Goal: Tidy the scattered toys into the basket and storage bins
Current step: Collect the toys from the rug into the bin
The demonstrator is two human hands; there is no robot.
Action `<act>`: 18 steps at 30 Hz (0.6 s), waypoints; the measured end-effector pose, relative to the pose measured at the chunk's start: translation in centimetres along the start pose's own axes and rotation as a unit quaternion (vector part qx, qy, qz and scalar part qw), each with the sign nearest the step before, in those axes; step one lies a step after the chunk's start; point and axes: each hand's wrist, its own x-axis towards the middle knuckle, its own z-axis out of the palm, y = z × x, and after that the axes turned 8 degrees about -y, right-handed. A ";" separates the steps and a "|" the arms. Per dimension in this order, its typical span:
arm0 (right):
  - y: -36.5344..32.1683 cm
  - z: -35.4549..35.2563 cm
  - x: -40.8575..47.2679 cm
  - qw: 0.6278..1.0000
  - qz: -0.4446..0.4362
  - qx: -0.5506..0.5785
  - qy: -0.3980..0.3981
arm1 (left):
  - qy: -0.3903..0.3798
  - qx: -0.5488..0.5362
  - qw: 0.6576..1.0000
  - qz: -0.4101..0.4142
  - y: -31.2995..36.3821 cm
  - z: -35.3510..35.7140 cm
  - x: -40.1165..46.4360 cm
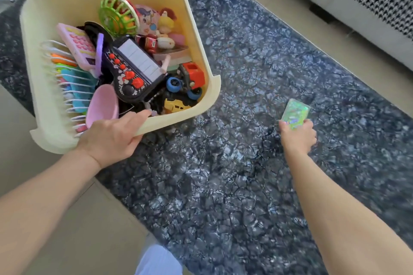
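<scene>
A pale yellow basket point(190, 18) is tilted above the dark rug, full of several toys: a black toy keyboard point(134, 69), a red truck point(192, 78), a green ball cage point(117, 15), a doll point(166, 27), a pink cup point(104, 105). My left hand point(111, 138) grips the basket's near rim, thumb over the edge. To the right, my right hand point(298, 135) pinches the near end of a small shiny green holographic card pack point(295, 114) lying on or just above the rug.
A dark blue-grey shaggy rug point(234, 174) covers most of the floor, with beige floor tiles point(67, 230) at the left. A grey sofa point(357, 13) with a black-and-white houndstooth cover runs along the upper right. My knee point(156, 261) in light fabric shows at the bottom.
</scene>
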 end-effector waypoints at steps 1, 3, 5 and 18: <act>-0.4 0.2 0.2 1.000 0.009 -0.016 0.000 | -0.001 0.001 1.000 0.000 0.0 0.0 0.0; -1.0 0.6 0.8 0.998 0.033 -0.050 0.003 | -0.004 0.006 1.000 0.001 0.0 0.1 -0.1; -1.3 0.7 1.4 0.996 0.059 -0.064 0.004 | -0.004 0.016 1.000 0.006 -0.1 0.1 0.0; -4.8 -2.7 -12.4 0.906 -0.225 0.357 -0.041 | -0.033 0.003 0.999 -0.011 -1.0 0.5 -0.4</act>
